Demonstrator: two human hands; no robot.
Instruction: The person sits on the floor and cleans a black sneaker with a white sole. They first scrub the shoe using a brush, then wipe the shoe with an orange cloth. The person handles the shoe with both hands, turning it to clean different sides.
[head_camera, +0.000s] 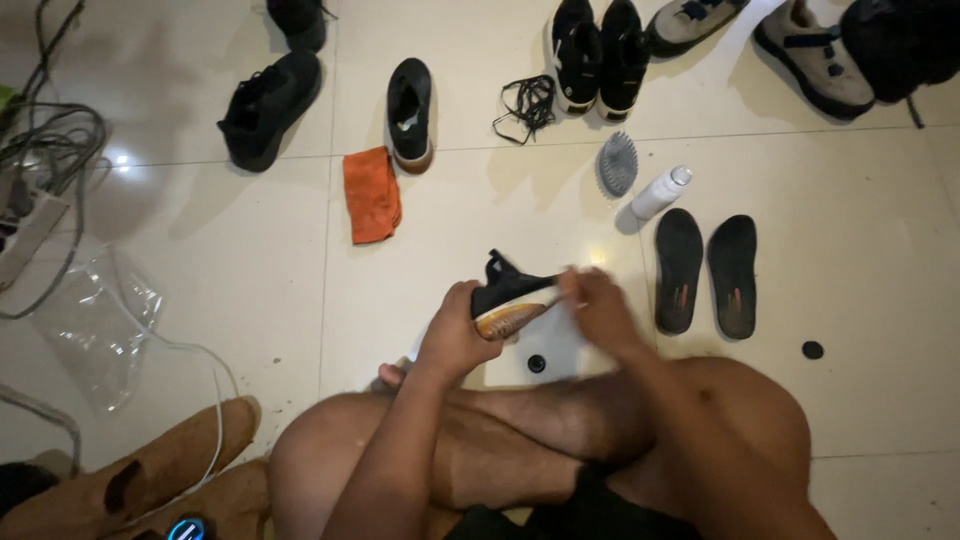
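Head cam view, looking straight down at someone sitting cross-legged on a pale tiled floor (250, 260).

Left hand (452, 335) is wrapped around the heel end of a black shoe (510, 298) with a tan sole, fingers curled tight on it, holding it just above the floor in front of the knees with the sole tipped toward the camera. Right hand (598, 308) is at the toe end of that shoe, fingers bunched together against it. It's blurry there, so I can't tell whether it's pinching something small or just pressing on the shoe.

Stuff around it:
- 2 black insoles (705, 270) lying side by side, just right of the right hand
- a white bottle (660, 192) on its side and a grey brush (617, 163) near it, beyond the insoles
- an orange cloth (371, 195) on the floor further out, touching a single black shoe with a white lining (410, 110)
- a loose tangle of black laces (528, 105) beside a pair of black sneakers (598, 55)
- another black sneaker (270, 108) off to the left
- 2 grey shoes with dark straps (760, 35) top right
- clear plastic bag (95, 320) and a bundle of cables (50, 150) on the left edge
- brown slippers (140, 480) bottom left
- 2 small black round bits (537, 363) on the tiles, 1 under the held shoe, 1 past the insoles
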